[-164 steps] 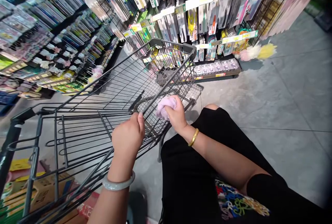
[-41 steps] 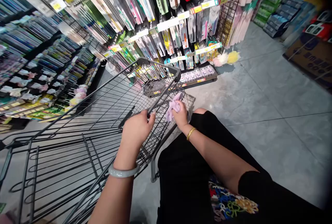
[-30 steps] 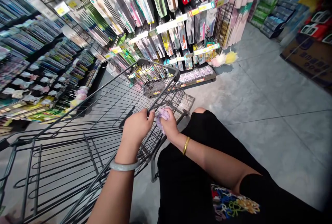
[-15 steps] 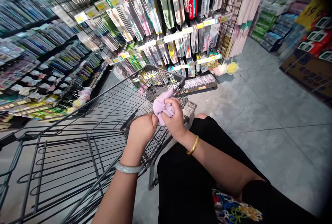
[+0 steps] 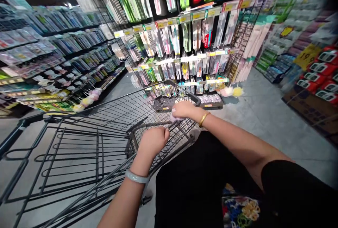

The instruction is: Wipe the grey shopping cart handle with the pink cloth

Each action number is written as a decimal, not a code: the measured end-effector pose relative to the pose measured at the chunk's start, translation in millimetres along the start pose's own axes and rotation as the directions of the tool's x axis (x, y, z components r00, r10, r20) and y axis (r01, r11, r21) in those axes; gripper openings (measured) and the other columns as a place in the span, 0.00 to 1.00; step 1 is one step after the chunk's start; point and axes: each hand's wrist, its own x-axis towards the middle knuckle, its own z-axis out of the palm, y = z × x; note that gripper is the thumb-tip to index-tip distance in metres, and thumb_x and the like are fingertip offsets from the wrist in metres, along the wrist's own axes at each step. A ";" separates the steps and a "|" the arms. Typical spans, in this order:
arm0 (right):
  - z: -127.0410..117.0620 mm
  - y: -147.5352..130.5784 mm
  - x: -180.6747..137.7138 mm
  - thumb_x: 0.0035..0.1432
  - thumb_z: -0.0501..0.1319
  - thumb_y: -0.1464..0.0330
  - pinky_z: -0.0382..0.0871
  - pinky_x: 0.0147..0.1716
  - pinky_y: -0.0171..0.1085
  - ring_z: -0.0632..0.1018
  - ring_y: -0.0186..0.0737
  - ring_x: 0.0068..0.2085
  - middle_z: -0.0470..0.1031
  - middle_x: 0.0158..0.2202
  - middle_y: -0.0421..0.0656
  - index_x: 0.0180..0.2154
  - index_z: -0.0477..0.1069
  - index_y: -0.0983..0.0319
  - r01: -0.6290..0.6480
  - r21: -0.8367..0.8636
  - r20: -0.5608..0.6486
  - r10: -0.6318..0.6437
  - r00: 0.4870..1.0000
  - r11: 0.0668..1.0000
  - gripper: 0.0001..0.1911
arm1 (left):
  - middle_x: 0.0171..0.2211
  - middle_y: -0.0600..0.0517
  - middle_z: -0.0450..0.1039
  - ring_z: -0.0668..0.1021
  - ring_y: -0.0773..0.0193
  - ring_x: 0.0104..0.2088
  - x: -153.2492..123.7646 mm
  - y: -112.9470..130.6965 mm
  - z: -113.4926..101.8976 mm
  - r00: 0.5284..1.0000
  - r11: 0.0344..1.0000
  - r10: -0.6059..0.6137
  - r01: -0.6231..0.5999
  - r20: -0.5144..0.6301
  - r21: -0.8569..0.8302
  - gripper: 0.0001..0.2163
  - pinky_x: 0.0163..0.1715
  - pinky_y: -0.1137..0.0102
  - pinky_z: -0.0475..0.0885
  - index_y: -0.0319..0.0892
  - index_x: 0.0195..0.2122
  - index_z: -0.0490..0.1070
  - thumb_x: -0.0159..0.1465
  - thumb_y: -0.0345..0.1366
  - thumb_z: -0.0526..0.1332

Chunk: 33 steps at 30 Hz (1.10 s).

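Note:
My left hand [image 5: 153, 141], with a pale bangle at the wrist, is closed around the near top rim of a dark wire shopping cart [image 5: 195, 99]. A little farther along that rim, my right hand [image 5: 185, 110] is wrapped round a pale purple cloth [image 5: 175, 118], a gold bangle on its wrist. Most of the cloth is hidden under the fingers. It lies against the cart's rim. The wire basket stretches from the lower left toward the shelves.
A rack of packaged toothbrushes [image 5: 196, 32] stands just beyond the cart. More stocked shelves [image 5: 79, 46] run along the left. To the right, red packs [image 5: 320, 68] sit on a brown carton [image 5: 306, 103] beside the grey tiled floor [image 5: 261, 115].
My right hand has turned over and brought the bunched cloth onto the cart's rim. The left hand has shifted slightly right. My view has tilted up, showing more of the upper shelves.

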 end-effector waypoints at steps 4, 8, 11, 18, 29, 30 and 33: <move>15.2 -10.6 -20.9 0.57 0.55 0.57 0.59 0.31 0.34 0.77 0.41 0.39 0.81 0.41 0.41 0.39 0.77 0.56 0.333 0.038 -0.130 -0.326 0.936 0.942 0.16 | 0.27 0.44 0.78 0.80 0.53 0.30 -14.7 -5.8 -0.1 1.000 1.000 0.025 -0.025 -0.013 0.003 0.28 0.30 0.65 0.67 0.41 0.33 0.75 0.72 0.49 0.38; 6.2 23.0 -30.2 0.56 0.56 0.61 0.58 0.31 0.34 0.77 0.42 0.37 0.80 0.38 0.42 0.38 0.76 0.57 0.156 -0.098 -0.080 -0.164 0.983 0.983 0.14 | 0.26 0.44 0.77 0.80 0.53 0.30 -30.7 -13.3 -2.5 0.999 0.999 0.043 -0.043 -0.004 0.012 0.32 0.29 0.66 0.66 0.41 0.32 0.75 0.72 0.52 0.36; 1.8 44.4 -43.5 0.57 0.55 0.62 0.60 0.35 0.36 0.77 0.45 0.39 0.80 0.38 0.46 0.38 0.77 0.60 0.018 -0.209 -0.158 -0.052 0.986 0.978 0.14 | 0.25 0.44 0.76 0.79 0.54 0.29 -40.5 -19.5 -2.9 0.998 0.998 0.055 -0.055 0.007 0.010 0.33 0.28 0.66 0.65 0.41 0.31 0.74 0.72 0.54 0.35; 33.5 27.4 -85.5 0.56 0.56 0.66 0.61 0.44 0.38 0.74 0.45 0.46 0.77 0.44 0.45 0.43 0.75 0.59 0.287 -0.029 -0.288 -0.283 0.915 0.958 0.14 | 0.27 0.43 0.77 0.79 0.55 0.30 -62.8 -39.8 -6.9 0.995 0.996 0.093 -0.093 0.047 0.001 0.32 0.30 0.67 0.65 0.41 0.32 0.74 0.71 0.54 0.35; 13.1 22.9 -74.7 0.57 0.57 0.68 0.60 0.41 0.39 0.76 0.44 0.41 0.78 0.40 0.46 0.38 0.77 0.58 0.313 -0.308 -0.107 -0.359 0.927 0.898 0.11 | 0.28 0.45 0.77 0.77 0.57 0.29 -73.8 -22.2 -13.0 0.999 0.999 -0.034 0.034 -0.032 -0.022 0.35 0.29 0.69 0.63 0.41 0.31 0.75 0.70 0.57 0.33; 17.3 17.9 -74.6 0.57 0.57 0.68 0.60 0.39 0.39 0.76 0.44 0.40 0.78 0.40 0.46 0.37 0.77 0.58 0.301 -0.306 -0.104 -0.346 0.933 0.903 0.11 | 0.29 0.45 0.77 0.78 0.57 0.29 -67.0 -6.2 -15.3 0.998 0.998 -0.022 0.018 -0.065 -0.053 0.35 0.29 0.69 0.64 0.42 0.33 0.75 0.71 0.56 0.33; 32.1 6.5 -78.9 0.57 0.55 0.67 0.60 0.32 0.35 0.77 0.41 0.36 0.80 0.38 0.43 0.37 0.78 0.56 0.292 -0.209 -0.006 -0.300 0.954 0.933 0.12 | 0.33 0.44 0.79 0.79 0.56 0.34 -44.4 39.1 -18.5 0.991 0.987 -0.013 -0.008 -0.133 -0.159 0.35 0.32 0.68 0.66 0.41 0.38 0.77 0.71 0.54 0.32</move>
